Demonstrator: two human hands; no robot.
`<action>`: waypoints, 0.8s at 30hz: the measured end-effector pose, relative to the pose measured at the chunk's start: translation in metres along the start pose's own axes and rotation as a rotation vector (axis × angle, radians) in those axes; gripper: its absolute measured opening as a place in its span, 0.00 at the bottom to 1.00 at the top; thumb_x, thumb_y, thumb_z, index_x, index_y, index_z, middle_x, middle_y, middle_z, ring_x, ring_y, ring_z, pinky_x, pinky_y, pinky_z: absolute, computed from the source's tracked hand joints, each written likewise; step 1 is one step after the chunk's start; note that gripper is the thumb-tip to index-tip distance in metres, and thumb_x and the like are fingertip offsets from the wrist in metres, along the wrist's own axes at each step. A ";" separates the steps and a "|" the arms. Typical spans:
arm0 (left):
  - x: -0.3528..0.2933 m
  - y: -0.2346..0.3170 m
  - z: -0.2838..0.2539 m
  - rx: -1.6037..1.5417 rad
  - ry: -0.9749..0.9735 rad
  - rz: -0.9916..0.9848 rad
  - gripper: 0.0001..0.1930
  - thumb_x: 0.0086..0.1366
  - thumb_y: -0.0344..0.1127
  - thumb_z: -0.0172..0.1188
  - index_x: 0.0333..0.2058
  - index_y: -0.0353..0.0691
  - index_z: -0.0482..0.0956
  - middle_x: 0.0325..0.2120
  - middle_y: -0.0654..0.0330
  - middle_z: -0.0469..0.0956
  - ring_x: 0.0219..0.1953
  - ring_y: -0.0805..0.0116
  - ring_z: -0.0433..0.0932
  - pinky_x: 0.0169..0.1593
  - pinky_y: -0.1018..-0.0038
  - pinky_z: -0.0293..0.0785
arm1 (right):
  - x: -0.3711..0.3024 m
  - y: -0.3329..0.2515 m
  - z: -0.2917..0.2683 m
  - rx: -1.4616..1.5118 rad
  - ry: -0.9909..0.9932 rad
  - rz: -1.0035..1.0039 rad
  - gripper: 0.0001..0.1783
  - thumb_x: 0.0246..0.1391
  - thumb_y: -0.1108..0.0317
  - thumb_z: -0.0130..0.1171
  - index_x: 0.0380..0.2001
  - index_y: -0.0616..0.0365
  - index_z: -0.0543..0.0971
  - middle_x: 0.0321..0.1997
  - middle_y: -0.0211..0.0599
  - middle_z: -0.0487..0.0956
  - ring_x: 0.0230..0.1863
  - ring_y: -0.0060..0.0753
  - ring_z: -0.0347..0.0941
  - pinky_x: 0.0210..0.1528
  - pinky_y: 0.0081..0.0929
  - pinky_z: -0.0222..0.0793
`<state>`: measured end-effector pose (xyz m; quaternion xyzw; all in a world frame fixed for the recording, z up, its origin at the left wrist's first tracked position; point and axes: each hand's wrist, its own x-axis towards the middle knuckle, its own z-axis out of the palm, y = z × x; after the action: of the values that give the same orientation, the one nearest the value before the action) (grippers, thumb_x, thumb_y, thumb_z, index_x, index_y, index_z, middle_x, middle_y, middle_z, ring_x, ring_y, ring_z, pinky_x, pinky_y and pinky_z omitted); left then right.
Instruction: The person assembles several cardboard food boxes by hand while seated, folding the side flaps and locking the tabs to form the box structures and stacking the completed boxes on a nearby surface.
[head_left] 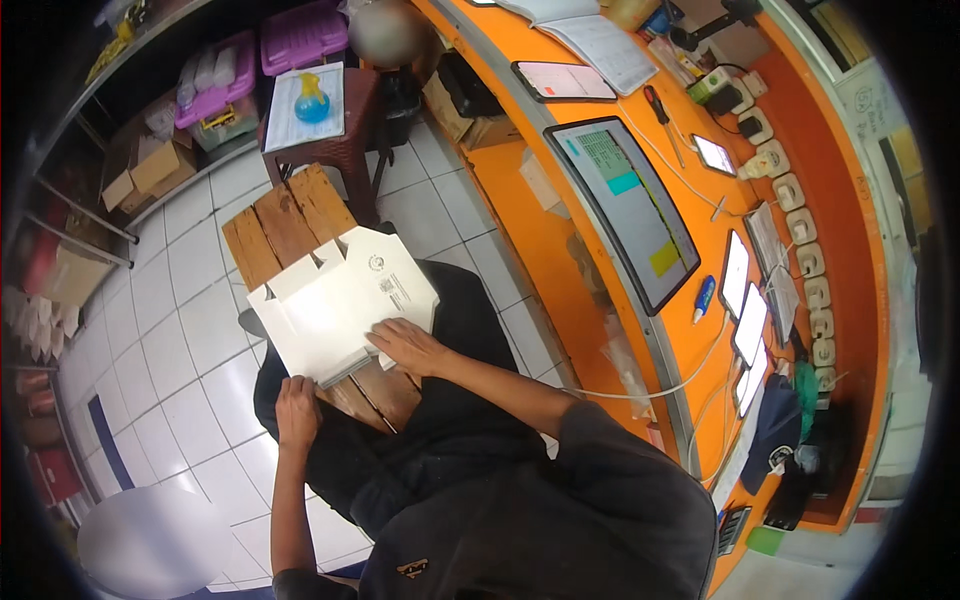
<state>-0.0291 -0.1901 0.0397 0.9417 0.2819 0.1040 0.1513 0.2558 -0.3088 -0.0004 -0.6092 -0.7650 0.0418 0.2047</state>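
A white cardboard box (335,300), partly folded with notched flaps, lies across a wooden plank bench in front of me. Dark print and a small code mark its right side. At its near left corner, my left hand (297,405) is closed, fingertips pinched on the edge. My right hand (408,345) lies on the near right part of the cardboard, fingers stretched out over the surface near a folded edge. The underside of the box is hidden.
The wooden bench (290,220) stands on white floor tiles. To the right, an orange counter (560,245) carries a monitor (625,210), several phones, a screwdriver (662,120) and cables. Beyond the bench stands a brown stool (350,160) with papers and a blue-and-yellow object; purple-lidded bins (300,38) are behind.
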 end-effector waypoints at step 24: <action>0.028 0.100 0.060 -0.826 -0.286 -0.366 0.15 0.64 0.43 0.67 0.38 0.33 0.85 0.29 0.46 0.85 0.31 0.51 0.84 0.40 0.60 0.80 | 0.107 0.041 -0.027 -0.325 -0.462 0.212 0.11 0.55 0.69 0.56 0.29 0.58 0.87 0.43 0.48 0.85 0.58 0.51 0.76 0.68 0.67 0.58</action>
<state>0.0603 -0.2675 0.0209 0.7424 0.3544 0.0483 0.5664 0.2846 -0.2017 0.0395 -0.6848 -0.7201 0.0775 -0.0806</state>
